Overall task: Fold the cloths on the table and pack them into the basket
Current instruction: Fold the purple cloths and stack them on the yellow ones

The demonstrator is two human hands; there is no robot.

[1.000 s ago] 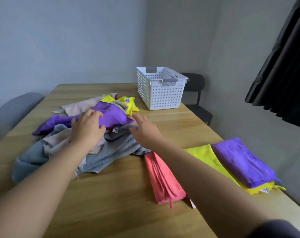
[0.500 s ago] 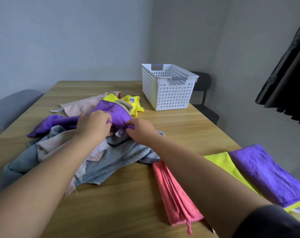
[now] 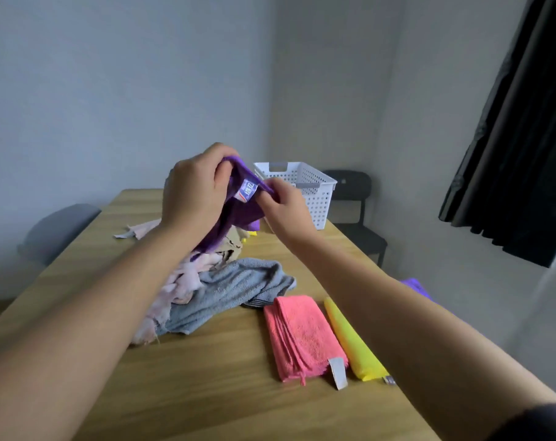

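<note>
A purple cloth with a white label hangs in the air above the pile. My left hand grips its upper edge, and my right hand pinches the edge beside the label. Under it lies a loose heap on the wooden table: a grey towel, a pale pink cloth and a beige one. A folded pink cloth and a folded yellow cloth lie side by side at the right. The white perforated basket stands at the far end, partly hidden behind my hands.
A folded purple cloth peeks out behind my right forearm near the table's right edge. A black chair stands behind the basket, a grey chair at the left side. A dark curtain hangs at the right.
Both hands have lifted the purple cloth off the pile and raised it in front of the basket. The view has tilted upward.
</note>
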